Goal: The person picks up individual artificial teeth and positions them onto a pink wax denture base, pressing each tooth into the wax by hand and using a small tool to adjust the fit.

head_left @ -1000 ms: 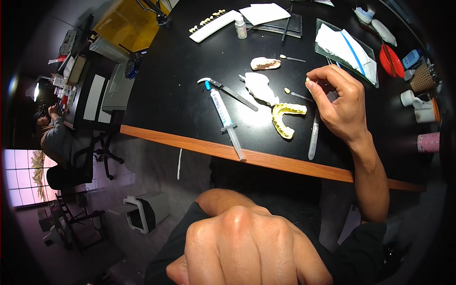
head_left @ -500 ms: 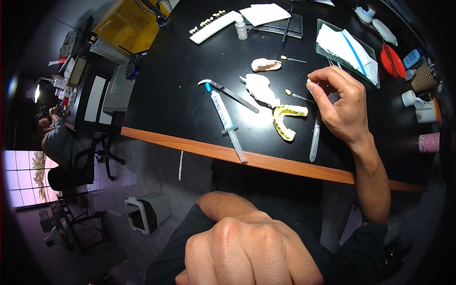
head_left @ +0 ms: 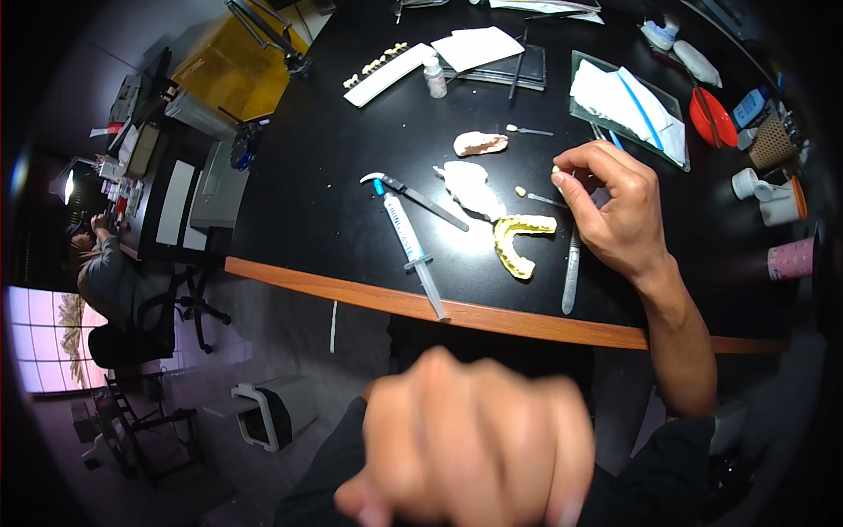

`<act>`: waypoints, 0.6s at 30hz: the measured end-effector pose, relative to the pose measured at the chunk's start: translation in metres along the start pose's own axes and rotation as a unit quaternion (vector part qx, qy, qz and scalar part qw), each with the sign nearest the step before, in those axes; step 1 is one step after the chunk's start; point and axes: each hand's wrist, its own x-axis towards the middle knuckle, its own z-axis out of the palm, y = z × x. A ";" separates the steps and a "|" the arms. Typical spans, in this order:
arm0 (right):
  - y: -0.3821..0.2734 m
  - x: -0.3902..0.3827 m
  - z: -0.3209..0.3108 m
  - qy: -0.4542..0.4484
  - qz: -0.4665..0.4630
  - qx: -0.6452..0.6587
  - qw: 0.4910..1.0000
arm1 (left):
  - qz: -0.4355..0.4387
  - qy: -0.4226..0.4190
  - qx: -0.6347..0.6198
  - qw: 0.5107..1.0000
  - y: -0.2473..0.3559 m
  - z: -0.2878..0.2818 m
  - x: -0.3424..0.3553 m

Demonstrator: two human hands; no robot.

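Note:
Between thumb and index finger, my right hand (head_left: 615,206) pinches a small cream tooth shade tab (head_left: 557,170); the rest of the tab is hidden. Two similar tabs on thin metal stems, a near one (head_left: 522,191) and a far one (head_left: 512,129), lie to its left. A yellow dental arch model (head_left: 520,248) sits closer to me, beside a white cast (head_left: 471,188) and a pinkish cast piece (head_left: 479,143). Under my right hand's wrist side lies a metal scalpel handle (head_left: 571,281). My left hand (head_left: 479,443), bent and blurred, is raised close to the camera, off the table; its palm is hidden.
On the black table (head_left: 307,193) lie a paste syringe (head_left: 407,237) and curved tweezers (head_left: 426,204). Farther back stand a shade guide holder (head_left: 389,75) and small bottle (head_left: 435,77). A glass tray with tissue (head_left: 588,114) and red bowl (head_left: 714,117) are at right.
The view has shifted, so the table things sit slightly lower and left. My left hand has moved and is now blurred. My right hand keeps its pinch.

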 end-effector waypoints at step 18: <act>0.005 0.000 0.001 0.008 -0.002 0.029 1.000 | -0.132 0.325 0.207 0.913 0.010 -0.055 -0.020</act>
